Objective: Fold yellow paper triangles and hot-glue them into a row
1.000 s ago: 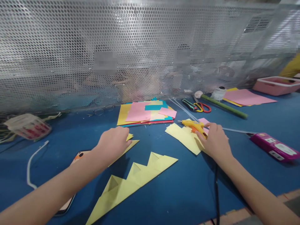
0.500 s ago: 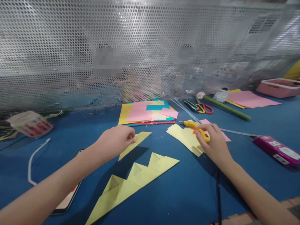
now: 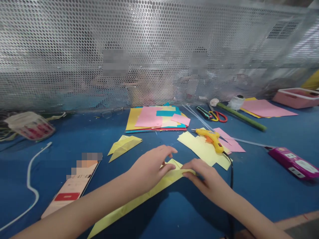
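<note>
A long folded yellow paper strip (image 3: 142, 199) with pointed peaks runs diagonally across the blue table. My right hand (image 3: 208, 177) pinches its right end between thumb and fingers, and that end is raised a little. Over the strip is my left hand (image 3: 149, 169), thumb and fingers apart, the thumb at the paper near a peak; whether it touches cannot be made out. Beyond the left hand lies a smaller folded yellow paper piece (image 3: 126, 148). A yellow hot glue gun (image 3: 210, 136) rests on pale yellow paper (image 3: 196, 146), its cord running toward me.
A phone (image 3: 72, 192) and white cable (image 3: 29, 172) lie at left, near a plastic tub (image 3: 30, 126). Coloured paper sheets (image 3: 147, 118) are stacked centrally. Scissors (image 3: 220, 117), a green stick (image 3: 241, 117), a purple device (image 3: 294, 162) and a pink basket (image 3: 296, 98) are at right.
My right hand has let go of the glue gun and taken the long strip's end. My left hand has released the smaller folded piece, now farther left, and moved right over the strip.
</note>
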{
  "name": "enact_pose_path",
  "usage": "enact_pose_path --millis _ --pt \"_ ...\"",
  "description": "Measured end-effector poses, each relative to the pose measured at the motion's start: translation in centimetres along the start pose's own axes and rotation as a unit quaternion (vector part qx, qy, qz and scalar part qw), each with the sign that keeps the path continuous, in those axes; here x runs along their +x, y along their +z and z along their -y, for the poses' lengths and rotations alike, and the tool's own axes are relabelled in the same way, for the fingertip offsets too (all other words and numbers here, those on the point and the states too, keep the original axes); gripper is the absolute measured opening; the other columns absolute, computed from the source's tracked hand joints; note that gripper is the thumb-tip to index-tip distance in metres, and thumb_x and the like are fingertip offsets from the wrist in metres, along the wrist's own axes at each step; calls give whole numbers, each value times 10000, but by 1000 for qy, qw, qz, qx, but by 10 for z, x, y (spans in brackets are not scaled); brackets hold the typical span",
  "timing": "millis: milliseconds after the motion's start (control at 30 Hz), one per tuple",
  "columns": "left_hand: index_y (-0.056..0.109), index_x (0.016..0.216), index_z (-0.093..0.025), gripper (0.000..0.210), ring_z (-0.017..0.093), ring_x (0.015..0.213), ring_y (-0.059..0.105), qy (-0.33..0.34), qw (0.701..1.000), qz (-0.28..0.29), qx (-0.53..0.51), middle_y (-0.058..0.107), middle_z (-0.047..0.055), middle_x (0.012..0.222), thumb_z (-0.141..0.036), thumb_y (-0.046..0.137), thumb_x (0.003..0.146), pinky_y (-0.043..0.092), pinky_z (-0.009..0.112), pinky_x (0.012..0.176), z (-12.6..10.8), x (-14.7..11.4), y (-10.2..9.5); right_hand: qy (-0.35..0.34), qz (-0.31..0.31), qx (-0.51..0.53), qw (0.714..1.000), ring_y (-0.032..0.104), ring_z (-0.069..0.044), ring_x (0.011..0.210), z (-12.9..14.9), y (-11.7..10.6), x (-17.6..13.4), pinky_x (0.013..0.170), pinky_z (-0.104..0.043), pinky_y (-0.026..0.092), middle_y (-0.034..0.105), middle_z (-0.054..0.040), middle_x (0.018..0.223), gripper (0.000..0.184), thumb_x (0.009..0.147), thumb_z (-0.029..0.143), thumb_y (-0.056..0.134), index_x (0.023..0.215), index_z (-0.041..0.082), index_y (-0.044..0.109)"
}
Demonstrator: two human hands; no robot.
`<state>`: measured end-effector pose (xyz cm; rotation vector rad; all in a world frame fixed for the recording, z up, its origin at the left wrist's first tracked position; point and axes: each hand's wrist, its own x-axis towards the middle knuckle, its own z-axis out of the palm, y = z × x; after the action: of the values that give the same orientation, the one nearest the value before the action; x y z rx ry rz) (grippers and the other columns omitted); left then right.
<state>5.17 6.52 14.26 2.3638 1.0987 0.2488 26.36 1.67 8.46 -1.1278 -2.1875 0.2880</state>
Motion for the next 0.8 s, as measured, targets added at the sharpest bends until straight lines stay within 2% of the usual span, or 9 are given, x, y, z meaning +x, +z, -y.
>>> enact_pose_path --millis 67,200,267,367,433,567,800 --pt "491 1309 -214 434 236 1019 608 11 999 -17 -26 564 92 1254 -378 603 923 535 453 851 6 -13 7 21 -10 3 1000 625 -132 778 -4 -7 -5 680 -226 506 660 -7 848 88 964 165 500 950 224 563" --pt "434 1369 -230 534 290 1168 542 45 998 1 -44 531 106 1319 -362 638 893 478 527 952 26 -39 31 31 -15 -2 999 616 -140 792 -10 -22 -23 703 -241 505 646 -7 854 136 951 117 478 936 235 545" --pt "417 1378 -225 529 301 1201 518 51 998 -3 -39 527 108 1325 -310 625 899 447 553 985 37 -46 41 29 -4 -11 1000 613 -142 807 -12 -27 -34 726 -249 501 650 4 858 161 943 103 486 936 252 547" --pt "374 1399 -231 487 274 1184 528 61 998 -16 -28 544 95 1292 -179 516 935 458 522 976 47 -49 49 38 11 -27 999 611 -148 824 -16 -31 -47 751 -267 498 659 13 874 175 943 108 496 963 273 551" --pt "361 1398 -252 534 240 1156 538 78 997 -16 -19 565 69 1256 -85 471 904 476 457 962 49 -47 50 48 17 -31 998 615 -155 833 -18 -30 -51 757 -281 502 667 9 887 180 950 118 488 984 279 561" --pt "373 1371 -298 673 194 1117 542 104 994 -21 6 586 22 1218 -16 514 777 470 328 953 43 -45 42 56 16 -30 998 628 -167 822 -17 -26 -51 732 -292 519 683 -13 891 193 965 137 461 1016 269 591" --pt "312 1396 -357 777 190 1111 522 112 989 -77 65 573 1 1195 54 398 742 440 349 974 37 -59 20 67 61 -16 996 627 -180 801 -9 -24 -45 704 -306 523 676 -33 879 211 984 159 421 1040 258 599"
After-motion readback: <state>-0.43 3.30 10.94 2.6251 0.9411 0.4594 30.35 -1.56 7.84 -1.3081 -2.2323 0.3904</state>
